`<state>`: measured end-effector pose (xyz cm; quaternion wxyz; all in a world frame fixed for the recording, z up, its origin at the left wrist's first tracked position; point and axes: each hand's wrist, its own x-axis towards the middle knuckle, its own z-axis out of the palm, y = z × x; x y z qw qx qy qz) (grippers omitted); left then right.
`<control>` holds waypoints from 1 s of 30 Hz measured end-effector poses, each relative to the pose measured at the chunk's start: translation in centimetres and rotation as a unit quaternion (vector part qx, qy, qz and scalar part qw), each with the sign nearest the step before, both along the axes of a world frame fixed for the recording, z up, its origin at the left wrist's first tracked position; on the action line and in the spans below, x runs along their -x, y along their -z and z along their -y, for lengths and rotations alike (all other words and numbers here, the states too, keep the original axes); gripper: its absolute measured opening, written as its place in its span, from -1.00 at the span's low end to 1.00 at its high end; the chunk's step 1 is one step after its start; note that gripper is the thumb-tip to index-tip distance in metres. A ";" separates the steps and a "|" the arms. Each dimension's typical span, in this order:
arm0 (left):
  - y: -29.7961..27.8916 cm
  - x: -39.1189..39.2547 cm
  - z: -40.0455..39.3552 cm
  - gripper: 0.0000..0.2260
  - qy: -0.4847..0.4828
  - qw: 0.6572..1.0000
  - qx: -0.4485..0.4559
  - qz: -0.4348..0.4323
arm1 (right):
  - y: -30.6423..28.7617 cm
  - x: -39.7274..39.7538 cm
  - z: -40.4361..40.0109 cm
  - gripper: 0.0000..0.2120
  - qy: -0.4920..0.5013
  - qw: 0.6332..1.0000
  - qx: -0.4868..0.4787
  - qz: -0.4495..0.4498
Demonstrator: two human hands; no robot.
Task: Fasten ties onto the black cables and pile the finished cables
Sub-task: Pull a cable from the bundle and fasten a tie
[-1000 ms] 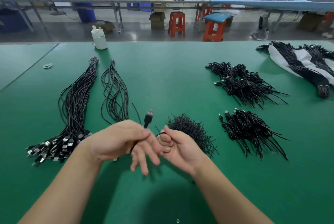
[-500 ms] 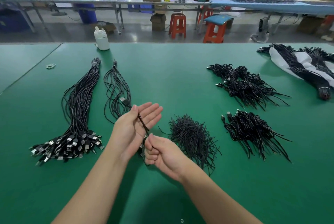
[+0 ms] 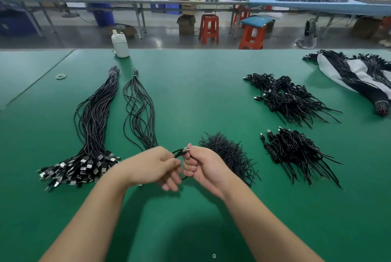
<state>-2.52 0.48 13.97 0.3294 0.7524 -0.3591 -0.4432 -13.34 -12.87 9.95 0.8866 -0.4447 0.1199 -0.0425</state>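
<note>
Head view: both hands meeting over the green table [image 3: 190, 96], sharing one black cable [image 3: 178, 151]. Left hand [image 3: 155, 165] curled round the coiled part, fingers closed on it; right hand [image 3: 201, 165] pinching the plug end between thumb and forefinger, metal tip just above the knuckles. Cable itself mostly hidden between the two palms, only a short loop showing.

Judged step: gathering the cable into a small coil before tying. To do well: keep loops even and tight in the left fingers, hold the plug clear of the coil, then reach with the right fingers to the pile of ties [image 3: 228, 153] just beyond them.

Counted: one cable in hand. Two long bundles of untied cables, a thick bundle [image 3: 93, 122] and a thin bundle [image 3: 139, 109], beyond the left fingers. One pile of ties. Two heaps of finished cables, a near heap [image 3: 296, 151] and a far heap [image 3: 289, 98], well off to the right of the right fingers. One white bottle [image 3: 120, 44] far beyond.
</note>
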 end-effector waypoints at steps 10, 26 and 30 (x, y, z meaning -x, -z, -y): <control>2.1 -0.2 1.4 -0.69 -0.224 0.876 0.351 -0.245 | 0.2 0.8 -0.8 -0.69 0.000 1.000 0.005 0.009; -2.4 -2.9 1.1 -0.66 -0.317 0.712 0.462 -0.423 | 1.8 1.1 -0.5 -0.69 -0.021 0.999 0.009 -0.025; -2.3 -2.2 -0.8 -0.68 -0.100 0.878 0.341 -0.321 | 1.3 0.2 0.1 -0.71 0.028 0.997 -0.069 -0.032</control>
